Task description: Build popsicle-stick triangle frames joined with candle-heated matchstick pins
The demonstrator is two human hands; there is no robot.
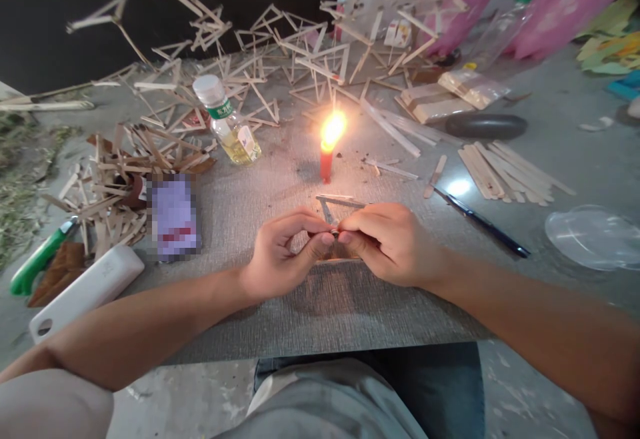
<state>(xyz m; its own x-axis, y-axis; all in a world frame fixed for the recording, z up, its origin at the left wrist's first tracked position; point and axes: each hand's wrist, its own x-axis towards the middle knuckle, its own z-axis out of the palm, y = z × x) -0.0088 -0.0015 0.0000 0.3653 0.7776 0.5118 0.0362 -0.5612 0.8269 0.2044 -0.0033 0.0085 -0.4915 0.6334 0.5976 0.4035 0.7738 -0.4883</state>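
Note:
My left hand and my right hand meet at the middle of the table near its front edge. Both are closed, with thumbs and forefingers pinched together tip to tip. What sits between the fingertips is small, partly dark and mostly hidden; I cannot make it out. Thin wooden sticks show just behind the fingers, joined or crossing at an angle, and a further stick shows below them. Whether the fingers grip these sticks is unclear. Beyond the hands a short red candle stands upright, burning with a bright flame.
Left are a phone, a bottle of yellow liquid, a stick pile, green-handled pliers and a white power bank. Right are a dark pen, craft sticks and a clear lid. Stick frames spread behind.

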